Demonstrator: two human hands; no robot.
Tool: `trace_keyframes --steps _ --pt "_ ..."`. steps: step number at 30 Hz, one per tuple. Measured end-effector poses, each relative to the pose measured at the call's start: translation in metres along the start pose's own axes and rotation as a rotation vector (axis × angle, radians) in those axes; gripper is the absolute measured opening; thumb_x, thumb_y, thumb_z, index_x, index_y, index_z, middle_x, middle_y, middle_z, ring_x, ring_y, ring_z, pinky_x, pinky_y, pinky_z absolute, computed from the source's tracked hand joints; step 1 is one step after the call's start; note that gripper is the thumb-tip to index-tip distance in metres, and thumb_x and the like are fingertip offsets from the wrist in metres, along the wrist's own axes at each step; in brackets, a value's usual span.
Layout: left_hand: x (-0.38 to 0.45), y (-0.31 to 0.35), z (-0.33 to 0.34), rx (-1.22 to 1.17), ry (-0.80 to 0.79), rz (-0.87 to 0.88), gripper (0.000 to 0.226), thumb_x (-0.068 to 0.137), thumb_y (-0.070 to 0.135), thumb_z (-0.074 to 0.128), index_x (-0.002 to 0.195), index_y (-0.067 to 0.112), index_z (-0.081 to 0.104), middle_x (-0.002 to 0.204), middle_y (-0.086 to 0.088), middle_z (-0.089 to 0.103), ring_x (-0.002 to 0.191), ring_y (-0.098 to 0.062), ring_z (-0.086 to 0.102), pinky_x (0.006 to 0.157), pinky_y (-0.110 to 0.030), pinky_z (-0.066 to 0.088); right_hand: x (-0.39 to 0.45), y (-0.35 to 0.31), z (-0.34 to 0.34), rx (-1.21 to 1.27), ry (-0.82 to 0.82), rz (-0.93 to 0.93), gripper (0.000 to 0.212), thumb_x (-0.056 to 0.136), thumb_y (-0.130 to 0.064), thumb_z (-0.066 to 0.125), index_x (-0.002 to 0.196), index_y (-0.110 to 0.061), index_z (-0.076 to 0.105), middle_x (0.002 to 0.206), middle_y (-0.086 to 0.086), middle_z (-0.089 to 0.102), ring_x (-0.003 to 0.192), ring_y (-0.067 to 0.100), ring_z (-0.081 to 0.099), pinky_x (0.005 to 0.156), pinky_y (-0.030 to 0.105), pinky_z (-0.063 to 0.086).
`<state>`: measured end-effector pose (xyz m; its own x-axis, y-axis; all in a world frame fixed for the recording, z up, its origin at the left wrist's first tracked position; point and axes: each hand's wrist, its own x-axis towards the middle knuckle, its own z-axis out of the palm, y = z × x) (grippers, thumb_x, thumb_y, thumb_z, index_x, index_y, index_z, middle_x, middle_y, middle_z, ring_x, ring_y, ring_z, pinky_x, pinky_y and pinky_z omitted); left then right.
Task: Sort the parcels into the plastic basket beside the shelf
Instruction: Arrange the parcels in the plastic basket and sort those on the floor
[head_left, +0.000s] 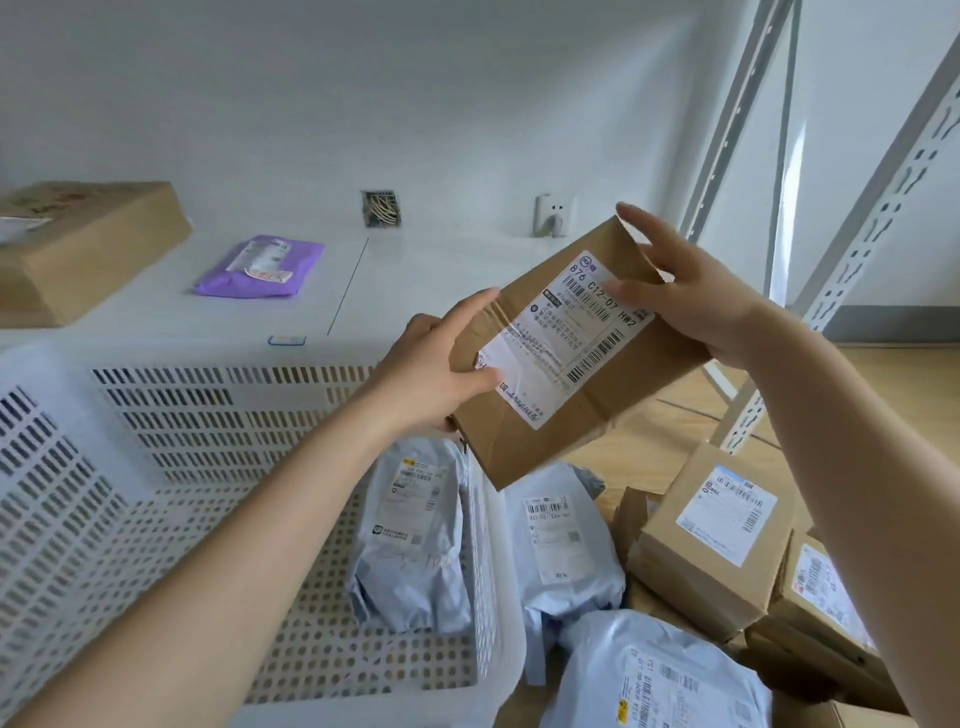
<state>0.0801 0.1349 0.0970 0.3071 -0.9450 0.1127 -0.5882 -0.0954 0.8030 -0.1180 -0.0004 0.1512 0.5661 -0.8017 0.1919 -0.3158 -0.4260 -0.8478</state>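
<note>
A brown cardboard parcel (524, 447) with a white shipping label is held tilted in the air, above the right rim of the white plastic basket (171, 415). My left hand (436, 374) grips its lower left edge, thumb over the label's corner. My right hand (691, 296) holds its upper right end, thumb on the label. One grey poly-bag parcel (410, 540) lies inside the basket on its perforated floor.
On the wooden floor right of the basket lie grey mailers (566, 545), (654, 675) and several brown boxes (717, 535). A white platform behind carries a purple mailer (260, 267) and a large brown box (88, 249). The grey metal shelf frame (852, 249) stands at right.
</note>
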Motion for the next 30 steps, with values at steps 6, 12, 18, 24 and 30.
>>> trace_keyframes --steps 6,12,18,24,30 --pt "-0.011 -0.026 -0.030 -0.104 -0.029 -0.131 0.067 0.080 0.027 0.069 0.126 0.061 0.033 0.124 -0.001 0.051 0.091 -0.020 0.064 0.054 -0.036 0.059 0.035 -0.005 0.050 -0.324 0.004 -0.057 0.060 0.084 -0.023 0.063 0.133 -0.029 0.031 0.117 0.008 0.056 0.092 0.023 0.049 0.078 0.028 0.033" --pt "-0.018 -0.053 -0.033 -0.031 -0.028 -0.203 0.056 0.085 0.038 0.062 0.131 0.054 0.035 0.127 0.012 0.051 0.077 -0.004 0.058 0.042 -0.010 0.048 0.028 0.023 0.079 -0.434 0.001 -0.004 0.056 0.083 -0.026 0.061 0.133 -0.035 0.039 0.120 0.003 0.062 0.107 0.023 0.055 0.083 0.026 0.037" --pt "-0.015 -0.065 -0.034 0.261 -0.045 -0.299 0.049 0.085 0.057 0.047 0.130 0.058 0.030 0.112 0.008 0.056 0.067 -0.012 0.065 0.046 -0.022 0.054 -0.007 0.041 0.099 0.038 0.395 0.159 0.042 0.076 -0.039 0.055 0.117 -0.030 0.052 0.101 0.001 0.061 0.098 0.022 0.058 0.092 0.044 0.047" --pt "-0.010 -0.084 -0.046 0.470 -0.176 -0.330 0.058 0.083 0.069 0.037 0.131 0.068 0.006 0.151 0.008 0.032 0.132 -0.025 0.041 0.092 -0.032 0.040 -0.023 0.044 0.138 0.182 0.342 0.319 0.069 0.081 -0.058 0.044 0.141 -0.035 0.019 0.144 0.009 0.035 0.129 0.027 0.037 0.101 0.037 0.030" --pt "-0.017 -0.101 -0.043 0.018 -0.290 -0.174 0.059 0.088 0.047 0.052 0.130 0.068 0.016 0.140 0.034 0.016 0.137 -0.006 0.022 0.109 -0.029 0.021 -0.019 0.027 0.174 0.132 0.238 0.177 0.060 0.090 -0.045 0.043 0.143 -0.039 0.016 0.146 0.008 0.033 0.133 0.024 0.032 0.095 0.029 0.025"
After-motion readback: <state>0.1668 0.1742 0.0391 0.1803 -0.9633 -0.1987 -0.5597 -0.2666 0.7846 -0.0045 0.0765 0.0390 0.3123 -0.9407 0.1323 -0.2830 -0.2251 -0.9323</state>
